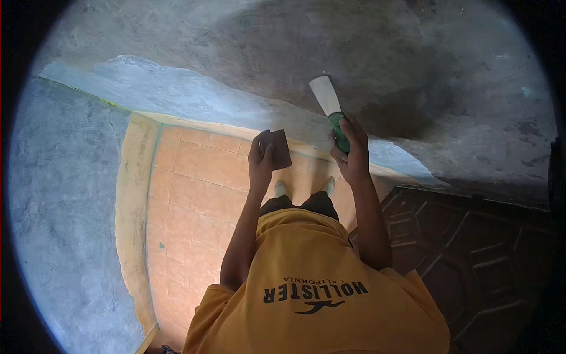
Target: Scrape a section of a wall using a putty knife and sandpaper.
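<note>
My right hand (355, 152) grips the green handle of a putty knife (326, 95). Its pale, wide blade points up toward the wall (274, 48); whether it touches the surface I cannot tell. In my left hand (261, 159) is a flat, dark brown piece (281, 150), perhaps sandpaper, held between thumb and fingers. Part of it is hidden by the hand. The wall before me is grey and patchy, with a lighter bluish-white area (177, 84) along its lower part.
Orange tiles (199, 186) cover the floor under my feet. A second bluish wall (70, 190) rises at the left, with a cream band (132, 199) at its base. A dark panelled door (464, 248) stands at the right. A small green scrap (162, 245) lies on the tiles.
</note>
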The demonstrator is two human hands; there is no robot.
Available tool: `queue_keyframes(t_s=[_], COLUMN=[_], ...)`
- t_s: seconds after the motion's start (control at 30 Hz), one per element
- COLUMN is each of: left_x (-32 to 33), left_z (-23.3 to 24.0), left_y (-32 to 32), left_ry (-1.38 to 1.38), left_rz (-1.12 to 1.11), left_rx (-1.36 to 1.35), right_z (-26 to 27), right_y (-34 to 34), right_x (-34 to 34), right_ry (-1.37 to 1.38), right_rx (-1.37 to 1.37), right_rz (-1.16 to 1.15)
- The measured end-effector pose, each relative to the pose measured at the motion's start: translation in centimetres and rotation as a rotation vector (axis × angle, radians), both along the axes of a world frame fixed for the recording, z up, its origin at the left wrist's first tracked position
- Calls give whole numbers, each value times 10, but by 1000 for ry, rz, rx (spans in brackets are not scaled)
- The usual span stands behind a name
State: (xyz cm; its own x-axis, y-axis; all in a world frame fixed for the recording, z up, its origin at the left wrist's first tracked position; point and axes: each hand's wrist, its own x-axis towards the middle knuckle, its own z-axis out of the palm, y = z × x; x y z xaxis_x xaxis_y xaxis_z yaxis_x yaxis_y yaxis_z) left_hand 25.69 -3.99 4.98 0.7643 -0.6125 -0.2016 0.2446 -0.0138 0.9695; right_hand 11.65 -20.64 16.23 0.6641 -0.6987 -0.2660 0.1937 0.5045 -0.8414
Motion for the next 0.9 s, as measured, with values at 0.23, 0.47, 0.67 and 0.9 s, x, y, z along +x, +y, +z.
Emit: queue_keyframes(t_s=[0.23, 0.47, 0.67, 0.9], left_x=[2, 7, 3, 7], left_z=[2, -5, 0, -11], left_y=[0, 3, 3, 6], left_ry=[15, -2, 66, 37], left_rz=[14, 18, 8, -10], left_rx=[-16, -39, -66, -42], right_z=[-1, 1, 2, 5], right_y=[0, 2, 6, 1], right_x=[3, 2, -1, -1], right_ry=[16, 9, 11, -21], right_rx=[14, 7, 35, 33], right_rz=[-10, 17, -9, 4])
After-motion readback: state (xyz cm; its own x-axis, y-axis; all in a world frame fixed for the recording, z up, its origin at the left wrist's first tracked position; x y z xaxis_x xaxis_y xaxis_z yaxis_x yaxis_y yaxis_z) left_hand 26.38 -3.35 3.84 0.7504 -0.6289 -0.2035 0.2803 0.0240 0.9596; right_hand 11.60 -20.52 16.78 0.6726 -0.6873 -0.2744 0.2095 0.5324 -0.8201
